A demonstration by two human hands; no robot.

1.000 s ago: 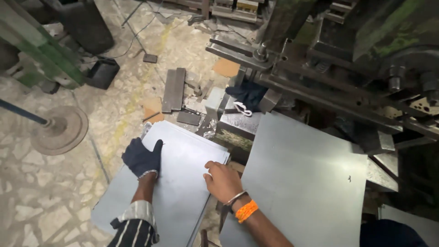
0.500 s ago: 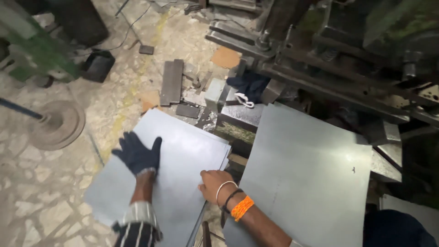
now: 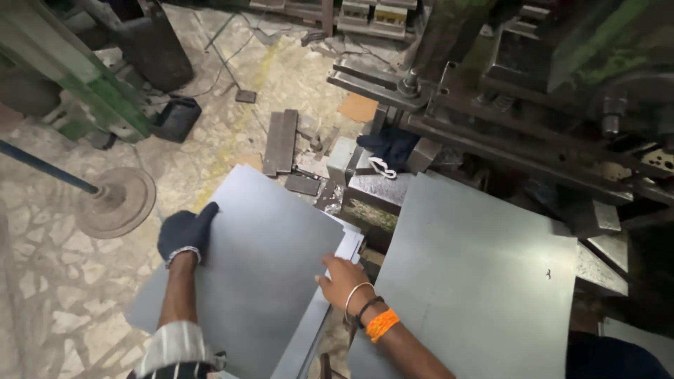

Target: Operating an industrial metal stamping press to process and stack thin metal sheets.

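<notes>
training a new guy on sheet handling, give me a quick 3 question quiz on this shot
1. True or false: the left hand wears a dark glove.
2. Which hand is bare and wears an orange band? A) left B) right
3. What do both hands touch?

Key
1. True.
2. B, the right hand.
3. The top grey metal sheet of the stack; a second sheet lies to its right by the press machine.
</notes>
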